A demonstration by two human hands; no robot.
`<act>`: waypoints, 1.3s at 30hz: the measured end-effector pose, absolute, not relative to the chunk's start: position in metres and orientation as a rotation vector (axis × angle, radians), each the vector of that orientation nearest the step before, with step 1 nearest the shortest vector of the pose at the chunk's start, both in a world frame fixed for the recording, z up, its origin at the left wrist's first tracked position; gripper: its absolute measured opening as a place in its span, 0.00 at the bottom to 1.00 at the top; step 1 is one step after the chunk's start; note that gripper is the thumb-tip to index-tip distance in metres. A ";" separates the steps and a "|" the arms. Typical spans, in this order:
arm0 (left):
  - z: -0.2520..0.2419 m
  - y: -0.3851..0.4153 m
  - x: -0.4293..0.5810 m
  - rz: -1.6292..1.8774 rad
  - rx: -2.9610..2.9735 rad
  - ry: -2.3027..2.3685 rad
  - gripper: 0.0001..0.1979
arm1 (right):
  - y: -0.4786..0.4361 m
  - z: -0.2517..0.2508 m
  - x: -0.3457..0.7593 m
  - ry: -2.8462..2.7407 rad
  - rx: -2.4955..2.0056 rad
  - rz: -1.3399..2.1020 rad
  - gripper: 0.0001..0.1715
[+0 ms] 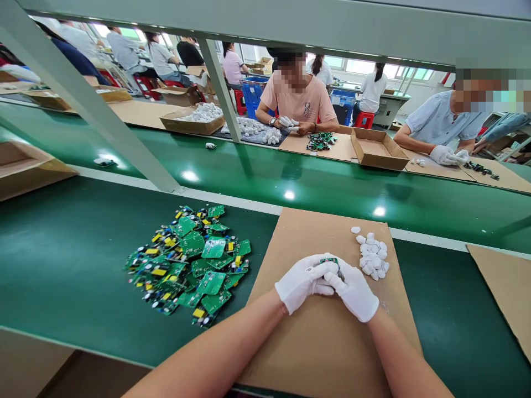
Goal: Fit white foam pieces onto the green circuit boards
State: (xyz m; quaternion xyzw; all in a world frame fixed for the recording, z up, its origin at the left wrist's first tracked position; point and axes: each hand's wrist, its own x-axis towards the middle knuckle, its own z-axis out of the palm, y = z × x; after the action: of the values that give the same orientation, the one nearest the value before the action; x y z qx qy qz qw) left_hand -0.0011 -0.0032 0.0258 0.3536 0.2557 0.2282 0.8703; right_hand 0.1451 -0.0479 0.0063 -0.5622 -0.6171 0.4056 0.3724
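Forearms (207,356) reach in from the bottom edge over a brown cardboard sheet (327,348). The left hand (301,283), in a white glove, is drawn narrow, its fingers curled round one side of a small green circuit board (329,260). The right hand (355,293), gloved alike, closes on the other side, its fingertips meeting the left's. The board is held above the sheet, only its far edge showing; the fingers hide the rest, so I cannot tell whether they grip anything else.

Just beyond the right hand, white pieces (374,257) lie heaped on the sheet, with a single white piece (355,230) beside them. To the left, a broad pile of circuit boards (194,260), with yellow and blue components, sits on the dark green bench (74,249). A second cardboard sheet (508,282) lies at the right edge, and a cardboard box (39,185) stands at the left.

Past a pale strip (232,200) runs a glossy green belt (257,177), carrying a small white item (210,146). Across it, a person in a pink T-shirt (309,102) works behind more green boards (321,141); a person in light blue (440,119) sits to the right, beyond a shallow box (384,164). Farther back are blue crates (254,97) and red stools (365,120).
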 end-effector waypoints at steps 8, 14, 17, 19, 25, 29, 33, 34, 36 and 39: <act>0.029 -0.003 -0.003 0.464 0.766 0.500 0.12 | -0.046 0.009 0.147 -1.374 -1.342 1.176 0.25; 0.017 -0.001 0.001 0.470 0.978 0.674 0.15 | -0.047 0.016 0.135 -1.428 -1.455 1.094 0.21; 0.019 -0.002 0.001 0.474 0.927 0.591 0.13 | -0.047 0.013 0.138 -1.384 -1.424 1.130 0.23; 0.018 -0.002 0.000 0.481 0.794 0.516 0.14 | -0.047 0.010 0.140 -1.338 -1.384 1.140 0.24; 0.016 -0.004 -0.003 0.535 0.773 0.482 0.17 | -0.049 0.011 0.141 -1.429 -1.384 1.065 0.22; 0.020 -0.004 -0.001 0.471 0.913 0.493 0.18 | -0.049 0.013 0.142 -1.476 -1.353 1.022 0.20; 0.017 -0.004 -0.002 0.488 0.909 0.561 0.19 | -0.051 0.011 0.142 -1.500 -1.384 1.028 0.21; 0.015 -0.004 -0.002 0.491 0.904 0.590 0.19 | -0.051 0.010 0.141 -1.509 -1.417 1.004 0.21; 0.013 -0.003 -0.003 0.487 0.906 0.630 0.20 | -0.051 0.009 0.141 -1.516 -1.445 0.971 0.19; 0.010 -0.001 -0.004 0.493 0.929 0.641 0.19 | -0.050 0.012 0.143 -1.523 -1.334 1.041 0.17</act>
State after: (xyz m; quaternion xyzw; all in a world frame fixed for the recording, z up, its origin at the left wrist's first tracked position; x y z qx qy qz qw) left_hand -0.0042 -0.0014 0.0101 0.4358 0.3007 0.2313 0.8162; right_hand 0.1425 -0.0498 0.0122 -0.5321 -0.6073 0.4153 0.4189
